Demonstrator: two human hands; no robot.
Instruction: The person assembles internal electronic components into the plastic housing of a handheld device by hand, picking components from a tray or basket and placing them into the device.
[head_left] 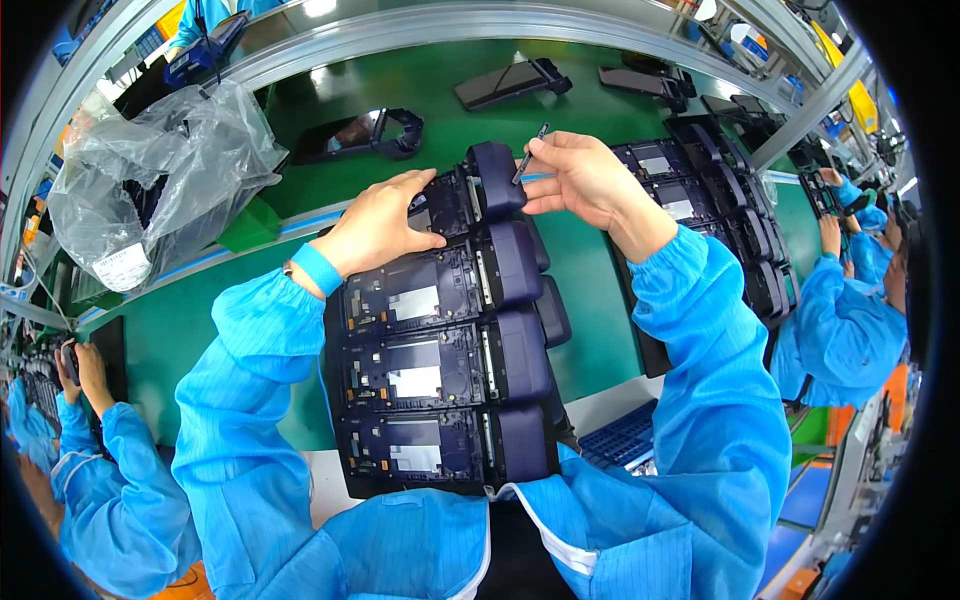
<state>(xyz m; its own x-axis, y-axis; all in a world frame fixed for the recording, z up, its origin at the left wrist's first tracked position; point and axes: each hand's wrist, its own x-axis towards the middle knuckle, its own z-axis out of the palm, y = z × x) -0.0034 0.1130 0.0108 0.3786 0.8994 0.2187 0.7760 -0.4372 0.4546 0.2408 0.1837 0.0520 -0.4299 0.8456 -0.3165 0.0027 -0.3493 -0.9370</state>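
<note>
Several dark navy device housings (420, 365) lie in a column in front of me, open side up, with small inner parts and pale rectangles showing. Each has a bulky rounded end (521, 352) on its right. My left hand (380, 228) grips the left end of the farthest housing (459, 200), thumb on the near side and fingers on the far side. Between the thumb and fingers of my right hand (590, 185) is a thin, dark strip-shaped part (531, 153), held slanted beside that housing's rounded end (495, 178). Its exact kind is unclear.
A second column of housings (690, 190) stands to the right. Assembled handheld devices (512, 84) lie on the green belt beyond a metal rail. Clear plastic bags (165, 170) sit at the far left. Co-workers in blue sleeves (840, 320) work at both sides.
</note>
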